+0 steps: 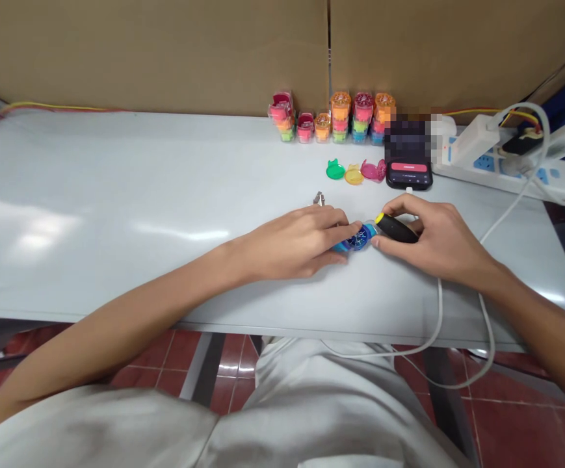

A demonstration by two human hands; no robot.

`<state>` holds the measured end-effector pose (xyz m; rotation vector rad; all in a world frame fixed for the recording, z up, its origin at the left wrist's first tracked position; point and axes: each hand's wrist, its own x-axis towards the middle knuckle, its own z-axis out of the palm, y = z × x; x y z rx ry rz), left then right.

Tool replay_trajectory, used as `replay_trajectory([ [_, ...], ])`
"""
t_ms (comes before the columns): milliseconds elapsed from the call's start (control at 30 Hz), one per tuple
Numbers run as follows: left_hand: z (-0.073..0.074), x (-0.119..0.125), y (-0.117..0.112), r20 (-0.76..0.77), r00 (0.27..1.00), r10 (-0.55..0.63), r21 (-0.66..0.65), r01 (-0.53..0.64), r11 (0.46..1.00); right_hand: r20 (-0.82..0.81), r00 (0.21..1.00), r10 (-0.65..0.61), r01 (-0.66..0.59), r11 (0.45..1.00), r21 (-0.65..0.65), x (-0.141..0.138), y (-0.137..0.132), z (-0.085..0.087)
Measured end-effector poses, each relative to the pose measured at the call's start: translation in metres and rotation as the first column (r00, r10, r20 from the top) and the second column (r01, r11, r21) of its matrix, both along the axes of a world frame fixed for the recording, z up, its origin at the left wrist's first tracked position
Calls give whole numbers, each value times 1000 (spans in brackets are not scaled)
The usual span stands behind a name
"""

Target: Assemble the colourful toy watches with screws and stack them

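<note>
A small blue round toy (359,238) lies on the pale table (116,214) between my hands. My left hand (296,244) rests over its left side, fingers pressed on it and pinning it down. My right hand (433,240) is closed round a black-handled tool with a yellow tip (394,227), whose tip meets the toy's right edge. A small metal piece (318,198) lies just beyond my left hand.
Stacks of coloured round toys (341,117) line the back by a cardboard wall. Green, yellow and pink lids (354,172) lie before them. A phone (409,170) leans at right, beside a white power strip (506,166) with cables running off the table edge.
</note>
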<state>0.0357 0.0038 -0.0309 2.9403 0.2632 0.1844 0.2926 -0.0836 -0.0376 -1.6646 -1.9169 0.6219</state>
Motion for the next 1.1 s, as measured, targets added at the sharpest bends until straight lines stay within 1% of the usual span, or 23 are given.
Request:
replay_trajectory([
  [200,-8,1,2,146,988,-50,34,46,998,-130,991,20,-23,999,-22,-2,-1,-4],
  [267,-10,2,2,202,979,-36,26,31,999,-172,984,32,-40,998,-40,-2,-2,-4],
  [333,-11,4,2,227,974,-7,-29,15,999,-212,975,59,-77,994,-77,-2,-3,-4],
  [400,-12,5,1,212,977,-1,-115,26,993,-231,969,83,-109,989,-103,-3,-4,-3],
  [467,-14,6,0,189,982,-12,-175,46,983,-226,970,89,-115,988,-101,-4,-5,-2],
  [500,-14,7,0,187,982,-17,-184,52,982,-219,972,89,-112,989,-96,-4,-5,-1],
  [667,-15,8,-1,213,976,-42,-145,74,987,-157,986,58,-71,994,-79,-2,-5,2],
  [733,-13,6,1,213,976,-42,-122,69,990,-130,991,35,-43,997,-64,0,-4,3],
  [800,-8,2,7,237,971,-19,-76,38,996,-123,992,27,-34,998,-53,1,-4,3],
  [867,0,-3,19,275,960,46,-27,-40,999,-132,991,29,-37,998,-58,1,-4,3],
  [933,9,-9,39,301,942,146,-1,-153,988,-139,990,37,-47,996,-71,0,-5,2],
  [1033,19,-12,84,240,928,285,13,-297,955,-141,988,61,-74,993,-89,-1,-5,1],
  [1100,22,-9,119,185,924,333,53,-348,936,-151,985,79,-94,990,-101,-1,-4,1],
])
